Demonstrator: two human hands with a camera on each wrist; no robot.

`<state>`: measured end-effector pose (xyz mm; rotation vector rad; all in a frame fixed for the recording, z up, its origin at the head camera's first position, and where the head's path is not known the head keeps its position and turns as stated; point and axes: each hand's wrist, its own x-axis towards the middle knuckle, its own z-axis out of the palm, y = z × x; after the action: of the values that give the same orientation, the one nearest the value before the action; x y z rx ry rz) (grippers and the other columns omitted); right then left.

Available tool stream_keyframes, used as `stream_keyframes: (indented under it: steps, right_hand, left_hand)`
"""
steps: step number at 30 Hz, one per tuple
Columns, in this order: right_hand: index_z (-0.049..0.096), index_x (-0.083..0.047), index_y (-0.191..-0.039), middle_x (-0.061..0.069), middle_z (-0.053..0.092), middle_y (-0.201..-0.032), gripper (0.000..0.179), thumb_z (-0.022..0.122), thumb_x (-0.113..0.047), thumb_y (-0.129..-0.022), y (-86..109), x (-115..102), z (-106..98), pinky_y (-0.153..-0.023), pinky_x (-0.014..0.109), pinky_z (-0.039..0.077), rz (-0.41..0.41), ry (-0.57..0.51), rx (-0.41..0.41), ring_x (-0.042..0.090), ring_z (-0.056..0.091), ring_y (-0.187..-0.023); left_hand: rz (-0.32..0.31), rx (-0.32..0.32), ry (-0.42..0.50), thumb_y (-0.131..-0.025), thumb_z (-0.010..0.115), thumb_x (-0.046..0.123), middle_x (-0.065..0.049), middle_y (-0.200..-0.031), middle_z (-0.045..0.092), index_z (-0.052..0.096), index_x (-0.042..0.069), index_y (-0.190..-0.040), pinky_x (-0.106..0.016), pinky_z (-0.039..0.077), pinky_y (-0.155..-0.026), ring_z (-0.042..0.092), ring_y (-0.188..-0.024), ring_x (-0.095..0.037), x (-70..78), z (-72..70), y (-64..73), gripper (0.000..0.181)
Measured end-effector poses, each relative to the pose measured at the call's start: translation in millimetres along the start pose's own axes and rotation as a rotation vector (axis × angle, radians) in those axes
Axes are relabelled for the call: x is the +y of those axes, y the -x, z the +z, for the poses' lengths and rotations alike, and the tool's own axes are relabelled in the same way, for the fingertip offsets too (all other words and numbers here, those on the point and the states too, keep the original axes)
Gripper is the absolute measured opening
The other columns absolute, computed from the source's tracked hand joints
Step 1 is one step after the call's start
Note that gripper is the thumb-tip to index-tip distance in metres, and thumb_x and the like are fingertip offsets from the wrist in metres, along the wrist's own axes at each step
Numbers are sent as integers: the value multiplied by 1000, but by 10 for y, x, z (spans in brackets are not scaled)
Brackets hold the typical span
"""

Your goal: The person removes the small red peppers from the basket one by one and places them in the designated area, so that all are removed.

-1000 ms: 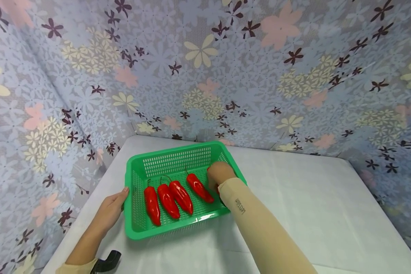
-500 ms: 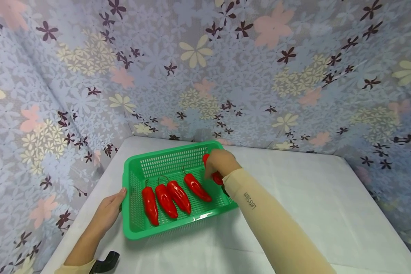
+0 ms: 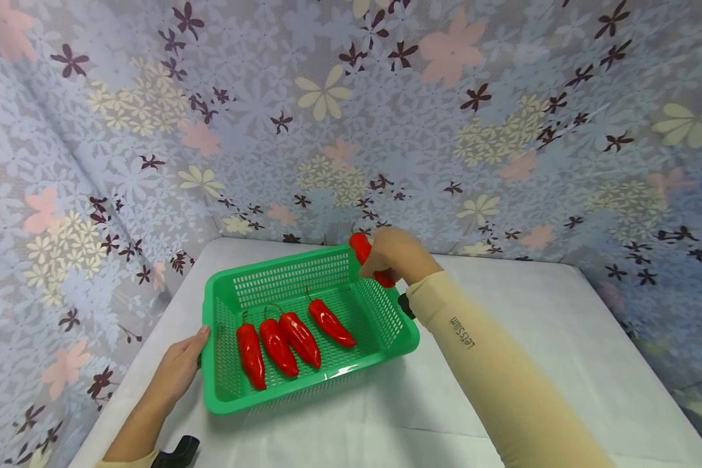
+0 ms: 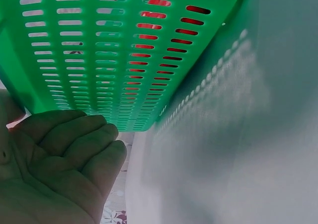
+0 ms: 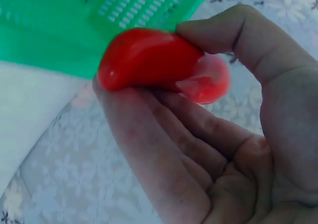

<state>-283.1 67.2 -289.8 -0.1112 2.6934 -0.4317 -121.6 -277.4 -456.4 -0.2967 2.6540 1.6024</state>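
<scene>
My right hand [image 3: 399, 252] pinches a glossy red chili pepper [image 3: 359, 247] above the far right corner of the green plastic basket [image 3: 281, 390]. In the right wrist view the thumb presses one side of the pepper [image 5: 144, 60] and the fingers lie along the other. My left hand [image 3: 178, 367] grips the basket's left rim. The left wrist view has its fingers [image 4: 74, 144] bent against the slotted outer wall, under the rim. Several red peppers lie inside on the basket floor, with one pepper [image 3: 331, 323] set apart to the right of the others.
The basket stands on a white-covered table [image 3: 503, 325]. Flower-patterned cloth walls [image 3: 327, 130] rise behind the table and along its left side. A black strap end [image 3: 178, 452] sticks out from the left wrist.
My right hand has lifted the pepper out of the basket's right side, up and toward the far right corner. The left hand stays on the rim.
</scene>
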Motion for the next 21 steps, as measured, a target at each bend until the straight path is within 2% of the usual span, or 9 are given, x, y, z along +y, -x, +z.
stream_keyframes:
  steps: [7,11,15,17,21]
  right_hand:
    - [61,2,-96,11,63,-79,34,77,-26,-85,77,281,-197,-60,31,54,10,3,72,22,62,-63]
    - [63,0,-84,9,61,-71,29,75,-26,-86,79,455,-231,-58,29,54,10,-14,128,20,60,-61]
    - [67,-1,-75,6,61,-64,32,75,-30,-87,51,614,-220,-60,31,51,-25,-34,195,20,58,-63]
    - [71,0,-78,8,65,-67,32,74,-30,-88,33,686,-207,-63,33,51,-43,-73,223,22,59,-68]
    - [74,5,-103,16,71,-89,36,74,-29,-90,-1,810,-170,-73,38,55,-60,-193,279,28,63,-82]
  left_hand:
    - [-12,-17,8,-110,25,51,-30,-140,52,50,-17,-135,-59,35,-108,44,-135,-45,-17,6,-6,76]
    - [-21,-15,11,-110,24,51,-30,-139,53,51,-16,-134,-59,36,-108,45,-134,-45,-28,10,-8,76]
    - [-35,-26,14,-110,23,52,-31,-142,49,49,-16,-136,-60,34,-109,41,-136,-46,-27,8,-9,78]
    - [-38,-32,15,-110,22,52,-31,-144,47,47,-17,-137,-60,33,-109,39,-138,-46,-24,10,-7,78]
    - [-34,-25,9,-110,22,52,-31,-145,47,47,-16,-137,-60,32,-110,38,-138,-46,-18,19,-3,78]
